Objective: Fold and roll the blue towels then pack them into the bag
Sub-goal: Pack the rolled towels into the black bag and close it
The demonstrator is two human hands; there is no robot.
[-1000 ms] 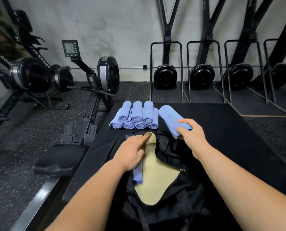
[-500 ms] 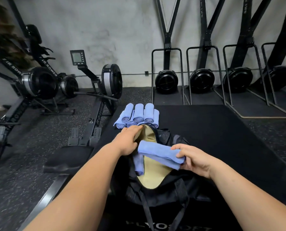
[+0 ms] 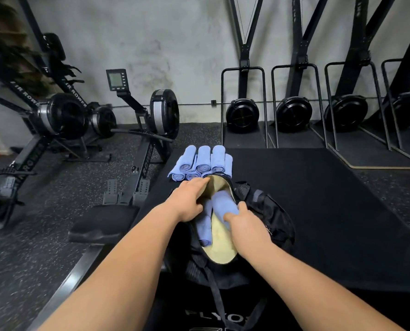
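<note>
1. The right hand [image 3: 245, 225] is now lowering a rolled towel [image 3: 224, 205] into the mouth of the bag [image 3: 270, 211]. Half a second ago it was carrying that roll crosswise above the opening; now the roll is pointing lengthwise, with its far end already inside against the pale lining.
2. Its fingers are clamping round the near end of the roll.
3. The left hand [image 3: 189, 199] is keeping the left rim of the bag pulled aside, with its fingers lying stretched along the edge.
4. Another towel [image 3: 205, 225] is already lying in the bag just beside the new one, so packing is getting under way. The stack of rolled towels [image 3: 200, 163] is still waiting on the black mat [image 3: 318, 199] just beyond the bag.
5. The left thumb is hiding behind the rim, so I cannot tell whether it is hooking the fabric. The right fingertips are hiding under the roll. The bag's depth and the stack's near ends are being covered by the hand and rim.
</note>
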